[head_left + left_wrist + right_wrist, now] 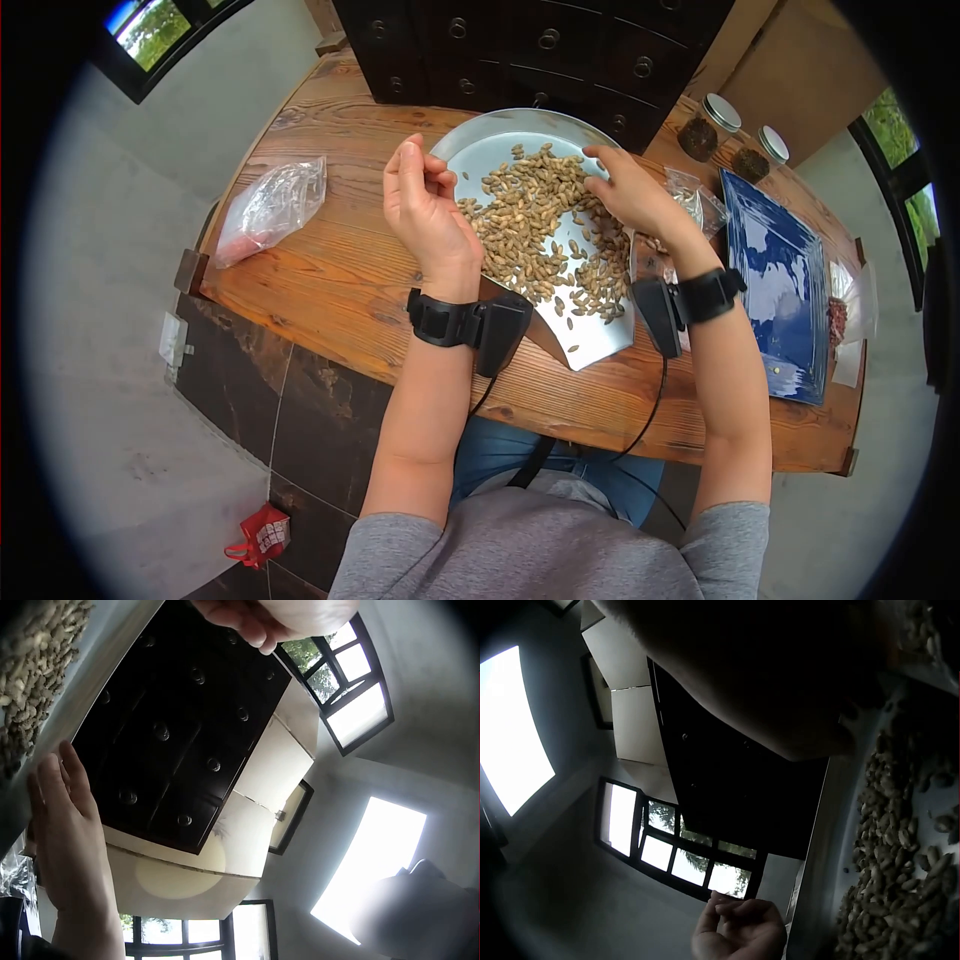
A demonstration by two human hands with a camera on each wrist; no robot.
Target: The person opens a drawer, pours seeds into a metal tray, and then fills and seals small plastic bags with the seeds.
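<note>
Many brown seed pods [520, 215] lie spread in a pale metal pan [500, 125] with a narrow front spout. Raised beside the pan's left edge is my left hand [432, 215], its fingers loosely curled; nothing shows in it. My right hand [635, 190] is over the pan's right side, fingertips close to the pods, whether touching them I cannot tell. The left wrist view shows the right hand [71, 840] with fairly straight fingers near the pan edge. In the right wrist view the left hand [742, 930] has bent fingers near its thumb.
A dark drawer cabinet [540, 50] stands behind the pan. Left on the wooden table [330, 260] lies a plastic bag [272, 210]. To the right are two lidded jars [700, 135], a blue tray [775, 290] and more plastic bags [690, 195].
</note>
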